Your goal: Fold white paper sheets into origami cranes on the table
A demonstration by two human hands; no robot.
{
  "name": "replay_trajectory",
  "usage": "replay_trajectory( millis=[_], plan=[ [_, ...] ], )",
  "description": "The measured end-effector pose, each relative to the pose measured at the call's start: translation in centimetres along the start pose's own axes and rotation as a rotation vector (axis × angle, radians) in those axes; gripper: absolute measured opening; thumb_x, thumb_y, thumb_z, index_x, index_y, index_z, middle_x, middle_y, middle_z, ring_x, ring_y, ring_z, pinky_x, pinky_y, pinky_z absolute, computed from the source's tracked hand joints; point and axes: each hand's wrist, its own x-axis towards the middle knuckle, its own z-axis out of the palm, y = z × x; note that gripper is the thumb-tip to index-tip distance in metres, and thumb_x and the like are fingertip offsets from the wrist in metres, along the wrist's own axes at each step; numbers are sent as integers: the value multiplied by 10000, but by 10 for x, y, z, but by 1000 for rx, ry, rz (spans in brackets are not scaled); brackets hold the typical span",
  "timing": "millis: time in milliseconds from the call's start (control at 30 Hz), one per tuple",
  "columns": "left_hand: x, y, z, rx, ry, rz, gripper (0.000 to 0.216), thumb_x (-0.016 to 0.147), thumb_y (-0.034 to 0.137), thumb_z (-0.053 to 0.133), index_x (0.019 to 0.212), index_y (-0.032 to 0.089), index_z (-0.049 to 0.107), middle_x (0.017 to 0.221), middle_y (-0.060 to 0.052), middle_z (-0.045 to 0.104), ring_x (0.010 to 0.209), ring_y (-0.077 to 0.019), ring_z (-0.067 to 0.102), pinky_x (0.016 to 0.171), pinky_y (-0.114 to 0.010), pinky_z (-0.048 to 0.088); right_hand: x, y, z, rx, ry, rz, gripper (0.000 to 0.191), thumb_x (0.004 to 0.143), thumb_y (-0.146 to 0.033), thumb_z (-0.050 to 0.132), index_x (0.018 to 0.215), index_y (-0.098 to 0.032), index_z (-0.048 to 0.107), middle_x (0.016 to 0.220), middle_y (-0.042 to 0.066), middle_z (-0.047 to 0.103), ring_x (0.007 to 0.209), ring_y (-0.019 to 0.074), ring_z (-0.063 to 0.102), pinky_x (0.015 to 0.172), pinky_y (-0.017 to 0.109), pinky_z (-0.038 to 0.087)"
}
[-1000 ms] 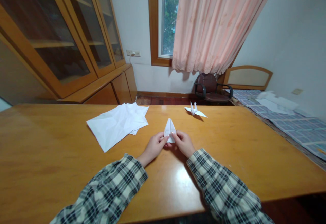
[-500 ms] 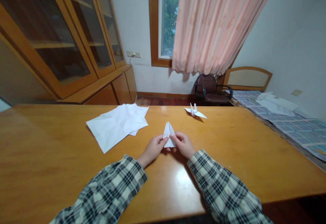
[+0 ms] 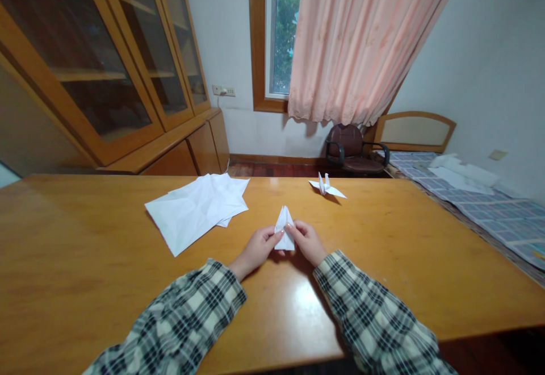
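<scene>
A small piece of folded white paper [image 3: 285, 241], narrow and pointed at its far end, is held just above the table between both hands. My left hand [image 3: 259, 246] pinches its left side, thumb on top. My right hand [image 3: 308, 241] grips the right side the same way, its thumb pressed on the paper's face. The fingers behind the paper are mostly hidden. Beyond my right hand, a white origami crane [image 3: 326, 185] stands on the table with its wings spread.
Several creased white paper sheets [image 3: 193, 210] lie overlapping on the wooden table [image 3: 383, 284], left of my hands. Past the far edge are a brown armchair [image 3: 347, 142] and, on the right, a bed [image 3: 477, 204]. A glass-fronted cabinet [image 3: 149, 136] stands at the left.
The folded paper has shifted very slightly to the right and its tip has turned a little. Both hands keep their hold; the crane and the sheets stay in place.
</scene>
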Motion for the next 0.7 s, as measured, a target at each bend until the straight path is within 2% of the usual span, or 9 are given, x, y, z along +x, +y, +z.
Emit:
replay_trajectory(
  millis=[167, 500, 700],
  plan=[
    [-1, 1, 0, 16, -19, 7, 405, 821, 475, 505, 734, 99, 630, 637, -41, 643, 502, -124, 579, 502, -226, 470, 0, 4, -1, 15, -21, 1, 385, 791, -531, 517, 695, -159, 544, 613, -14, 507, 553, 106, 455, 497, 226, 351],
    [0, -6, 1, 42, -22, -47, 412, 823, 492, 488, 756, 105, 610, 631, -25, 610, 512, -132, 566, 486, -234, 455, 0, 7, -4, 12, -21, -32, 365, 811, -500, 510, 662, -167, 517, 599, -27, 454, 563, 102, 412, 514, 225, 323],
    [1, -1, 0, 107, 51, 68, 344, 828, 442, 502, 864, 116, 608, 773, -33, 621, 703, -149, 554, 624, -240, 443, 0, 6, -6, -68, 30, -52, 400, 809, -492, 515, 575, -174, 451, 549, -41, 364, 537, 94, 342, 491, 226, 274]
  ],
)
